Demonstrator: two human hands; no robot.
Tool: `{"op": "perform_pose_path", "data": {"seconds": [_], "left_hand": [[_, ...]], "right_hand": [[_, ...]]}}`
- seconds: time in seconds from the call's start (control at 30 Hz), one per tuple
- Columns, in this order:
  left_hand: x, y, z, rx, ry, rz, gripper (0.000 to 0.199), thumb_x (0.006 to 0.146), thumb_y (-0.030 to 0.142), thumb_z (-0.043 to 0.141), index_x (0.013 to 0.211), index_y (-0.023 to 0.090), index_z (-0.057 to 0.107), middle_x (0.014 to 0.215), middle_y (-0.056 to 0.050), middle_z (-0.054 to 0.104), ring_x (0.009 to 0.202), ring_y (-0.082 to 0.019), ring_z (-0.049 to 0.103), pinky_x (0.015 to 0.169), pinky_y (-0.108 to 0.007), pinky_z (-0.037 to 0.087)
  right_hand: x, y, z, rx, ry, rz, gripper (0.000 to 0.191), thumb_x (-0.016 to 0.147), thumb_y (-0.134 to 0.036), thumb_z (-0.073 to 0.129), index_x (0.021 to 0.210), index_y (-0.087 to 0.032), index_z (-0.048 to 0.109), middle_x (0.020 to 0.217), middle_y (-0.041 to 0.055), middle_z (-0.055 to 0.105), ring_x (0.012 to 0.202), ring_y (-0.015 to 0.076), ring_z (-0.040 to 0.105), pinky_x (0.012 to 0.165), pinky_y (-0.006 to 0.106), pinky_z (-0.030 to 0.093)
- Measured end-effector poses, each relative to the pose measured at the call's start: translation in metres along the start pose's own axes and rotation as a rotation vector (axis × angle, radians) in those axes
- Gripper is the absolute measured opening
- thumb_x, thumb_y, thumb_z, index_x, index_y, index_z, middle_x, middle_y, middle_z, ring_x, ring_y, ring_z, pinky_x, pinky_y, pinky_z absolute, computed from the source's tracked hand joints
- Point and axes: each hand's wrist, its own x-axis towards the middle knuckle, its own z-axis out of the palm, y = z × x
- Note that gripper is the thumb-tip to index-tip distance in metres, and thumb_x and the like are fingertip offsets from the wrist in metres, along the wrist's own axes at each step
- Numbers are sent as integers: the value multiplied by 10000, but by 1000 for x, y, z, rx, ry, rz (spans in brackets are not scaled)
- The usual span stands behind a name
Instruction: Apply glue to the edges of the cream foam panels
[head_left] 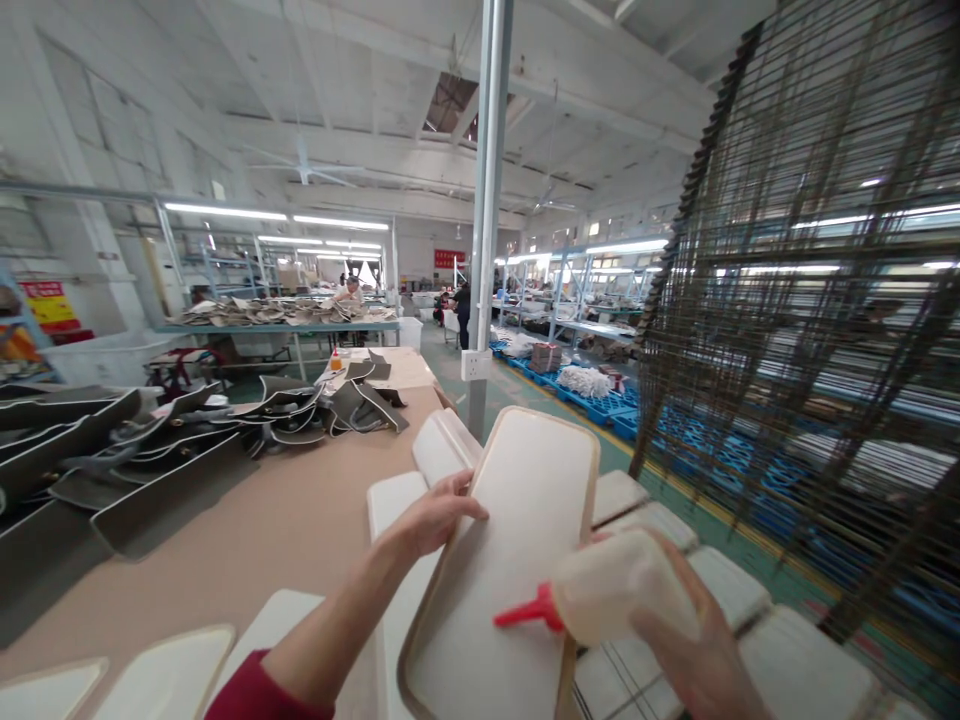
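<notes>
My left hand point(448, 510) grips the left edge of a white rounded panel point(525, 500) with a tan rim, thumb on its face. The panel is tilted up in front of me. In my right hand point(686, 630) is a translucent squeeze bottle point(619, 590) with a red nozzle point(529, 608), lying almost level and slightly blurred. The nozzle points left across the panel's lower part; whether its tip touches the surface I cannot tell. Further white panels point(394, 500) lie beneath and behind the held one.
Dark grey curved pieces point(172, 490) are heaped on the brown table point(315, 530) to the left. A wire rack point(795, 300) rises at the right. A post point(487, 200) with a socket box stands ahead. More white panels point(172, 670) lie at the near left.
</notes>
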Motion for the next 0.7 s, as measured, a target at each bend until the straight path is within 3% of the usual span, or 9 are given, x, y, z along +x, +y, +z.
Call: {"op": "perform_pose_path", "data": {"seconds": [0.03,0.1,0.17,0.27,0.4,0.47,0.5,0.6,0.7], "left_hand": [[0,0,-1,8,6,3,508,454,58,589,951,158,629,906,-29,697,778,-203,644,673,-266,486],[-1,1,-2,15,-7,1,512,461,60,597,962,161,626,903,-28,696,764,-200,642,671,-272,488],[-3,3,0,14,-50,-7,511,464,61,613,965,161,627,893,-27,697,747,-199,640,670,-278,490],[-3,3,2,13,-110,10,499,460,60,639,950,152,635,875,-30,698,749,-196,639,676,-271,487],[1,-2,-6,36,-75,7,510,449,61,662,952,144,636,836,-36,696,772,-216,639,663,-272,482],[3,-5,-10,46,-45,5,517,441,61,662,952,138,637,822,-38,694,794,-229,639,663,-274,482],[4,-6,-11,49,-39,6,528,442,62,661,963,138,636,827,-39,693,806,-234,639,666,-277,483],[4,-4,-9,49,-65,-9,575,453,71,659,1021,150,626,862,-43,693,810,-242,641,663,-289,494],[4,-1,-5,31,-91,-35,595,454,77,664,1042,157,617,883,-46,692,802,-242,645,668,-299,505]], "right_hand": [[-3,1,2,13,-31,31,613,558,-379,834,1098,-230,586,971,99,683,849,290,655,665,346,581],[8,-7,5,-15,47,-38,590,534,-333,856,1055,-244,594,934,75,681,808,263,655,644,316,575],[34,-18,4,-13,136,-126,553,597,-330,829,1081,-273,568,1002,34,649,911,224,629,802,306,537],[56,-22,2,-6,154,-161,618,613,-351,817,1149,-291,514,1134,18,597,1063,215,563,974,328,427],[11,9,9,-58,51,-24,665,549,-341,846,1131,-219,548,1003,79,664,884,255,637,730,314,547],[-12,20,15,-53,-88,61,731,501,-402,847,1139,-199,552,983,107,678,890,298,640,738,352,549],[-16,21,17,-47,-87,75,732,507,-414,841,1145,-202,551,983,105,679,899,298,637,746,351,544],[11,6,15,-32,137,-25,666,518,-346,858,1104,-231,563,975,50,655,891,235,619,751,288,525],[51,-10,5,0,230,-145,678,532,-354,850,1129,-262,543,1041,13,608,994,205,572,882,273,466]]}}
